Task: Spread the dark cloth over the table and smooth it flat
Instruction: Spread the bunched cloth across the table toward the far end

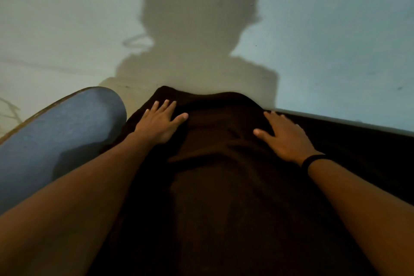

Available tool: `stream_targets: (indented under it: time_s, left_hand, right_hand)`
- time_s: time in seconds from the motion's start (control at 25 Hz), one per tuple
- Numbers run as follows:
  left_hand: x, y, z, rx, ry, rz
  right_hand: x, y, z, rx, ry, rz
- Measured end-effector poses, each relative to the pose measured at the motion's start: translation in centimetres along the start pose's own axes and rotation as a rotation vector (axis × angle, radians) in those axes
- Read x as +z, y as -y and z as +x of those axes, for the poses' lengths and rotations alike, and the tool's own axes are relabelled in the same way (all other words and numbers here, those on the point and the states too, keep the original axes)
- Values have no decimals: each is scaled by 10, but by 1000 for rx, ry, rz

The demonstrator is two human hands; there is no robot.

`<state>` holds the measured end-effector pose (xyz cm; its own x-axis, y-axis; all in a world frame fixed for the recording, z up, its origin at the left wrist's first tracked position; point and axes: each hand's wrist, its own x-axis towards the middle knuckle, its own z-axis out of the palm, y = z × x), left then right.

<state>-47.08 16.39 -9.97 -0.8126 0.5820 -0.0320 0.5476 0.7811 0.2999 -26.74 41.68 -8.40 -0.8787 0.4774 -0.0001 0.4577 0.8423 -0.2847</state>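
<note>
Bare forearms reach over the fuzzy, rumpled dark cloth, both hands, left and right, pressed flat with fingers spread.

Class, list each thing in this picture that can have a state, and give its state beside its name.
Dark cloth: spread on the table, creased between the hands.
Left hand: open, flat on the cloth.
Right hand: open, flat on the cloth.
Wristband: worn on the right wrist.
Blue table surface: uncovered at left.
</note>
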Motion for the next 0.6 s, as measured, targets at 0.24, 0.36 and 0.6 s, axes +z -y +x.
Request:
stream_targets:
  time_s: [0.24, 0.36, 0.6]
  left_hand:
    - [1, 38, 27, -224, 4, 19]
    - [10, 26, 10, 17, -95, 87]
    - [0, 21, -10, 237, -336, 66]
  right_hand:
    - [19, -6, 35, 8, 115, -84]
    - [29, 11, 29, -74, 50, -120]
    - [34, 15, 5, -159, 41, -134]
